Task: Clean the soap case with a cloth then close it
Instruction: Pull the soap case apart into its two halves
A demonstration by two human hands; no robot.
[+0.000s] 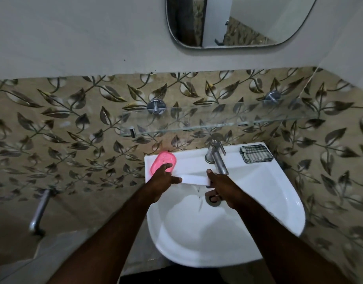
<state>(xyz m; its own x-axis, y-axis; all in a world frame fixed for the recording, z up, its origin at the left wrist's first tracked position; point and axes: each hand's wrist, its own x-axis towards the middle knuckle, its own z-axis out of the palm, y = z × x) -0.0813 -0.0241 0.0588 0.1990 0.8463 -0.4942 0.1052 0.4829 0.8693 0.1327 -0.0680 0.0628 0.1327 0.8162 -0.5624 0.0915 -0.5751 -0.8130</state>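
A pink oval soap case (163,160) lies on the back left ledge of the white sink (258,193). My left hand (163,182) has its fingers on the case's near edge, and its thumb touches a white oblong piece (195,179). Over the basin, my right hand (221,191) grips that piece's right end. I cannot tell whether the white piece is part of the case or a soap bar. A folded checked cloth (255,153) sits on the back right ledge, away from both hands.
A steel tap (217,156) stands at the middle of the ledge, just behind my right hand. A glass shelf (217,119) juts out above the sink, with a mirror (233,21) higher up. A metal pipe (40,212) is on the left wall.
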